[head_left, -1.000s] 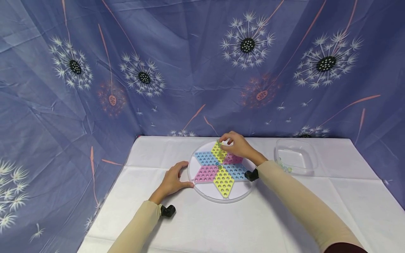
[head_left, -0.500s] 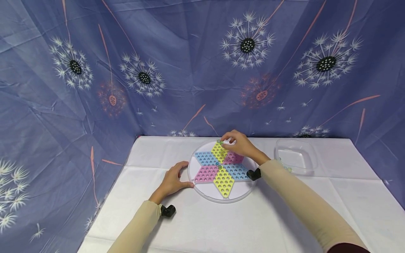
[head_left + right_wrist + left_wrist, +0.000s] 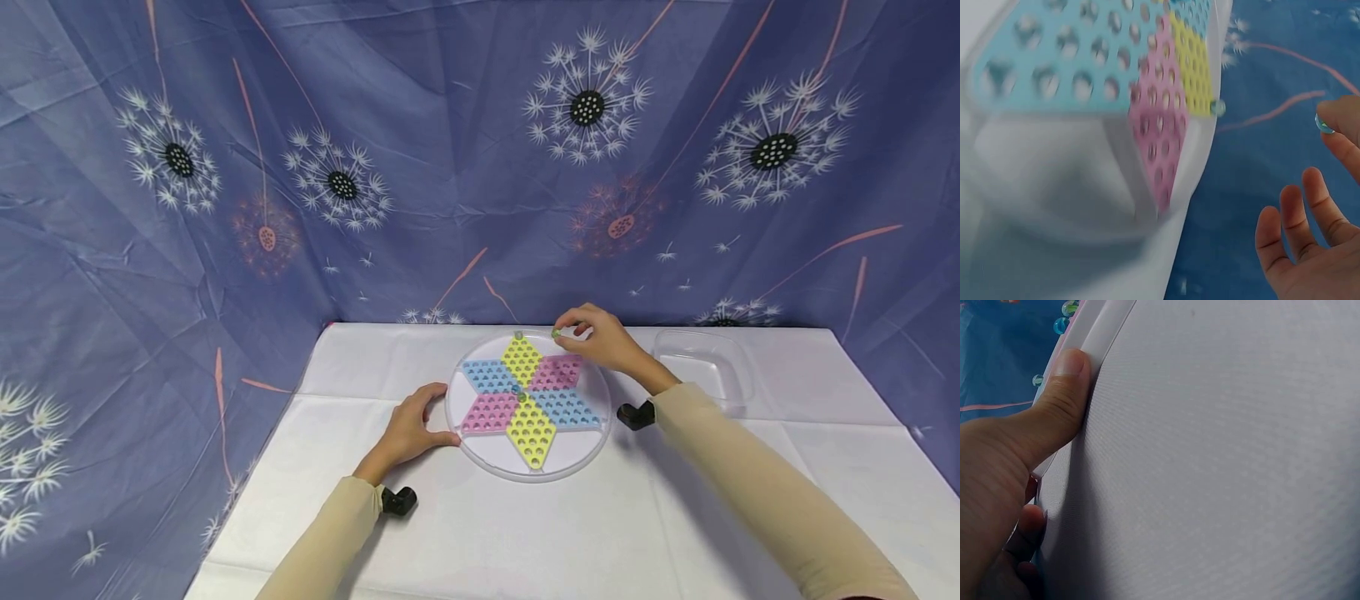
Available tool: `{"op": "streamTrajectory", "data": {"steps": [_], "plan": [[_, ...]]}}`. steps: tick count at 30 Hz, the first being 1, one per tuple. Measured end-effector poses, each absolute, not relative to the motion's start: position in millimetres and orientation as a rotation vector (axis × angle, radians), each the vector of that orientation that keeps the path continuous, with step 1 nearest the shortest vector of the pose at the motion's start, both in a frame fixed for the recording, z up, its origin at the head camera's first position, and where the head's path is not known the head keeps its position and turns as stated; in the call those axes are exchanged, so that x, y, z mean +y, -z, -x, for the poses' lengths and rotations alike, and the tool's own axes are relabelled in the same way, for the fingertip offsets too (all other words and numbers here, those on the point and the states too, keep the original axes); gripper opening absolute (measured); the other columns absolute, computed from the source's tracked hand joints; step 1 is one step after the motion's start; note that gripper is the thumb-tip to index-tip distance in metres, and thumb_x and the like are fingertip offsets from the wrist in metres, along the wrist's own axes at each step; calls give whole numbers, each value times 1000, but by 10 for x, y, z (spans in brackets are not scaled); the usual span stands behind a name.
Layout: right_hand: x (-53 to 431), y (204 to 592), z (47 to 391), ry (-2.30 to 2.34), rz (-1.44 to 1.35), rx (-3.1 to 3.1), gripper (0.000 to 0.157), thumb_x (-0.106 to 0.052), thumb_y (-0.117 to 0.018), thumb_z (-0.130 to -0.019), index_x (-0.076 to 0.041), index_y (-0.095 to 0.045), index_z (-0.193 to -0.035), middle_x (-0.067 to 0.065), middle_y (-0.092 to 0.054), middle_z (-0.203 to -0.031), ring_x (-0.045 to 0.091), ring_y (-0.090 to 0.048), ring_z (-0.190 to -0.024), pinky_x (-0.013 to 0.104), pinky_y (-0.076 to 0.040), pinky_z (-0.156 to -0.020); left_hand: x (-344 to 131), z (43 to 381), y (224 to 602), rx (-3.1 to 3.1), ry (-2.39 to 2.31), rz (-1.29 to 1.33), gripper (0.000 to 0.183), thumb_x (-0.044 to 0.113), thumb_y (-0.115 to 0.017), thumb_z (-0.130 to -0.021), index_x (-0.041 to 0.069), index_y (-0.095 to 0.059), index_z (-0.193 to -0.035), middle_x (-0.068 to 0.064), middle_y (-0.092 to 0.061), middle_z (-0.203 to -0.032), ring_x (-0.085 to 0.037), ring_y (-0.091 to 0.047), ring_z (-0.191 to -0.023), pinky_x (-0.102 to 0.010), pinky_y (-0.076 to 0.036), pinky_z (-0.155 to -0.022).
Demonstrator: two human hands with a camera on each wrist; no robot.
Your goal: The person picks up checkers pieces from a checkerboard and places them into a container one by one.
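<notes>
A round white Chinese checkers board with a star of yellow, pink and blue points lies on the table. My left hand holds it at the left rim, thumb on the edge as the left wrist view shows; its other fingers are partly hidden there. My right hand, just off the board's back right side, pinches a green-tinted marble between thumb and index finger. In the right wrist view its other fingers are spread. One clear marble sits at the far yellow tip. A blue marble and a greenish marble sit at the centre.
A clear plastic box stands to the right of the board, partly behind my right forearm. A white cloth covers the table. Behind it hangs a blue dandelion-print curtain. Each wrist carries a black camera.
My right hand has moved right from the far yellow point to beyond the board's rim, with the green-tinted marble in its pinch. The clear marble at the tip stays put. My left hand has not moved.
</notes>
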State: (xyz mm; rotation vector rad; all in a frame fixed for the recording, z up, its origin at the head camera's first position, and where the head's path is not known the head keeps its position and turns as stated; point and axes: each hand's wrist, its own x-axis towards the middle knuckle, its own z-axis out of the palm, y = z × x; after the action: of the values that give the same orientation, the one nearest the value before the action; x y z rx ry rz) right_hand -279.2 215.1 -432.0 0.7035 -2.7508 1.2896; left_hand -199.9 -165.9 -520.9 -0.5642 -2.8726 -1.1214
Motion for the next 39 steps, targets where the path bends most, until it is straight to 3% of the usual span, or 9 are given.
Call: {"op": "streamTrajectory", "data": {"steps": [10,19,28,39], "plan": [[2681,4285,2690,-1217,-544,-2761,22,-28,-75,-96,-17,-72,-115,9,-60,-123,30,-60,-103,47,-53,-82,-1667,1994,5225,-2883,1104,564,95,35,-97,-68,9,-53,-147,-3,-56,-99,-15,-44,-80,-32,-37,-75],[3132,4206,2507,-1160,-442,-2769,27,-28,-71,-99,-11,-72,-119,16,-59,-125,32,-58,-103,46,-52,-79,-1663,1987,5234,-2884,1110,554,95,35,-97,-68,8,-52,-148,-4,-56,-99,-15,-43,-81,-33,-37,-75],[3568,4248,2397,-1125,-253,-2794,35,-38,-70,-98,-13,-72,-122,12,-61,-130,30,-57,-106,42,-50,-77,-1668,1997,5232,-2884,1104,556,96,36,-97,-68,8,-52,-148,-2,-57,-103,-15,-44,-81,-32,-38,-75],[3810,4311,2314,-1134,-177,-2823,40,-41,-68,-99,-10,-68,-125,18,-57,-136,35,-56,-110,39,-52,-73,-1658,2003,5219,-2893,1110,559,95,36,-97,-69,9,-52,-149,-3,-58,-105,-15,-44,-82,-33,-37,-76]]}}
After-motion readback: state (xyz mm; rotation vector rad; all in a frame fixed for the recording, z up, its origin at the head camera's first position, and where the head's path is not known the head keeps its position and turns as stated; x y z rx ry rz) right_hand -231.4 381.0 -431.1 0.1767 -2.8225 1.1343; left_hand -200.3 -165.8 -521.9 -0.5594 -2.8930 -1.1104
